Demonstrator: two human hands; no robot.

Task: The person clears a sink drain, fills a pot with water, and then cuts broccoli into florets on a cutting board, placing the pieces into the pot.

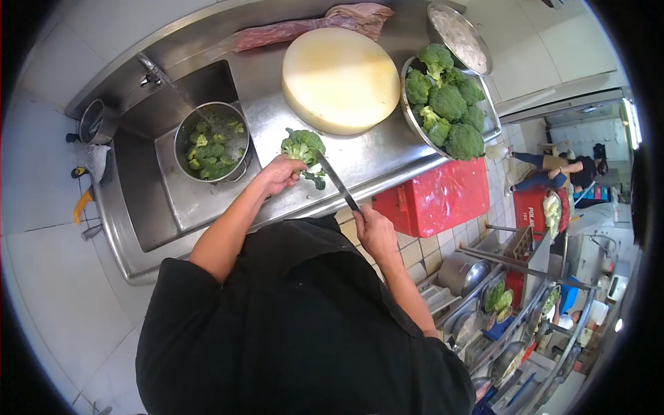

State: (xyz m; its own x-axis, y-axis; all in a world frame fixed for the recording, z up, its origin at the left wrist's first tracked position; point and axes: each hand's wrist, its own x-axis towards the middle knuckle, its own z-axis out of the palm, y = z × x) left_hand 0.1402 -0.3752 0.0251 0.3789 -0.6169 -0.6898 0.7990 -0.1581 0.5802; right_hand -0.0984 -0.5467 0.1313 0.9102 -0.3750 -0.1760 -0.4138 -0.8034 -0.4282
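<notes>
My left hand point(280, 174) is closed around the stem of a broccoli head point(303, 146), held over the steel counter in front of my body. In my right hand point(375, 232) is a knife point(338, 182), gripped by its handle. The blade slants up and left, and its tip end meets the broccoli at the right side of the florets. A dark green leafy bit point(315, 181) hangs just below the head. To the left, a metal pot point(181, 142) in the sink holds cut florets in water.
Water runs from a faucet point(149, 71) into the pot. A thick round cutting board point(341, 81) lies behind the broccoli. Whole heads fill a steel bowl point(408, 114) at right, near another metal bowl point(477, 68). A red cooler point(443, 197) stands below the counter; a person point(564, 169) is farther off.
</notes>
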